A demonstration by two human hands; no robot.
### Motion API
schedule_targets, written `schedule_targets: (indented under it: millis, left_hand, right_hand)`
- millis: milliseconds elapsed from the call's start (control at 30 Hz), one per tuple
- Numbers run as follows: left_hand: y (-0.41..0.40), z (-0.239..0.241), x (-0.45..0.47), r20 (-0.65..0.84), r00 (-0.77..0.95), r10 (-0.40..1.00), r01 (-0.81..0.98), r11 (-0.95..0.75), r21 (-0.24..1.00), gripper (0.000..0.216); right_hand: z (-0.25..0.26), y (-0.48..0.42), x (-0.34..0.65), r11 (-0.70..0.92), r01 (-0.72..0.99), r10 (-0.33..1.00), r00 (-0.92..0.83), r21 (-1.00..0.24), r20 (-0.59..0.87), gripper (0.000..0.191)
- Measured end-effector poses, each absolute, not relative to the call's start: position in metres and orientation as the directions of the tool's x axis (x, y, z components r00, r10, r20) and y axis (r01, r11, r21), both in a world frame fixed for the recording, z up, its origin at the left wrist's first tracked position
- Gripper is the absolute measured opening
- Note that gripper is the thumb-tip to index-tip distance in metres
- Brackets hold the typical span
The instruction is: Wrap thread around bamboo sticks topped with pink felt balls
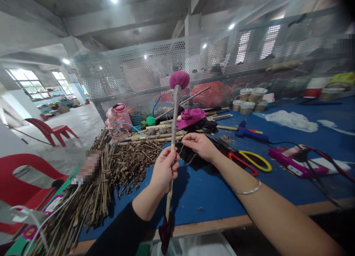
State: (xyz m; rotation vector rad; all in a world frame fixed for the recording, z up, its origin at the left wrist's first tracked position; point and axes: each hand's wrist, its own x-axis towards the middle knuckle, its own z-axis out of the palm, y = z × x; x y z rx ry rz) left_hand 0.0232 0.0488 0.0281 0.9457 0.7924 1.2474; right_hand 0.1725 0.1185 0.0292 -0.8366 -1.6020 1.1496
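My left hand (164, 169) is closed round a long upright stick (174, 119) whose top carries a round magenta pompom (179, 79). The upper part of the stick is wound in grey-purple thread. A dark red scrap hangs at the stick's bottom end (165, 232). My right hand (200, 144) sits just right of the stick, fingers pinched on a thin thread that I can barely make out. Under the right hand lies dark fabric (191, 158) on the blue table (210, 193).
Yellow-and-red scissors (249, 160) lie right of my hand, then a blue glue gun (248, 133) and a pink device (294, 163). Dried twigs (111, 174) pile at the left. A magenta fabric piece (191, 117), pink jug (118, 121), cups (249, 98) and mesh fence (194, 71) stand behind. Red chairs (52, 130) are left.
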Motion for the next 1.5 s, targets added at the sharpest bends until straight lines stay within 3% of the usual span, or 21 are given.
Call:
schedule_targets:
  millis: [200, 467, 600, 733, 833, 900, 1033, 1133, 1300, 1500]
  left_hand:
    - [0.046, 0.023, 0.026, 0.101, 0.156, 0.983, -0.329, -0.045, 0.943, 0.034]
    - [0.048, 0.023, 0.026, 0.050, 0.296, 0.954, -0.316, 0.048, 0.947, 0.037]
    - [0.050, 0.024, 0.024, 0.024, 0.322, 0.946, -0.254, 0.062, 0.965, 0.041]
    - [0.051, 0.024, 0.021, -0.053, 0.382, 0.923, -0.268, 0.165, 0.949, 0.048]
    - [0.051, 0.022, 0.021, -0.021, 0.366, 0.930, -0.281, 0.132, 0.951, 0.051]
    - [0.051, 0.021, 0.021, 0.021, 0.326, 0.945, -0.244, 0.063, 0.968, 0.048]
    - [0.050, 0.020, 0.019, 0.079, 0.246, 0.966, -0.109, -0.053, 0.993, 0.032]
    - [0.047, 0.019, 0.020, 0.107, 0.268, 0.958, -0.018, -0.106, 0.994, 0.026]
    - [0.042, 0.016, 0.023, 0.080, 0.353, 0.932, 0.052, -0.105, 0.993, 0.032]
    - [0.042, 0.018, 0.023, 0.108, 0.369, 0.923, -0.043, -0.099, 0.994, 0.030]
  right_hand:
    - [0.025, 0.118, 0.165, 0.218, -0.128, 0.907, -0.340, -0.967, 0.249, 0.026]
    - [0.013, 0.117, 0.153, -0.053, -0.328, 0.849, -0.512, -0.943, 0.130, 0.030]
    - [0.016, 0.119, 0.160, 0.053, -0.291, 0.868, -0.459, -0.955, 0.188, 0.034]
    - [0.019, 0.121, 0.167, 0.149, -0.215, 0.897, -0.381, -0.965, 0.223, 0.054]
    - [0.018, 0.121, 0.164, 0.165, -0.236, 0.910, -0.339, -0.958, 0.240, 0.065]
    - [0.016, 0.121, 0.160, 0.134, -0.263, 0.911, -0.348, -0.955, 0.223, 0.061]
    - [0.011, 0.119, 0.153, -0.044, -0.298, 0.848, -0.515, -0.953, 0.122, 0.033]
    - [0.011, 0.116, 0.152, -0.071, -0.342, 0.805, -0.574, -0.937, 0.148, 0.031]
    - [0.013, 0.115, 0.156, -0.049, -0.380, 0.835, -0.524, -0.923, 0.171, 0.035]
    - [0.013, 0.109, 0.151, -0.137, -0.345, 0.807, -0.583, -0.929, 0.097, 0.025]
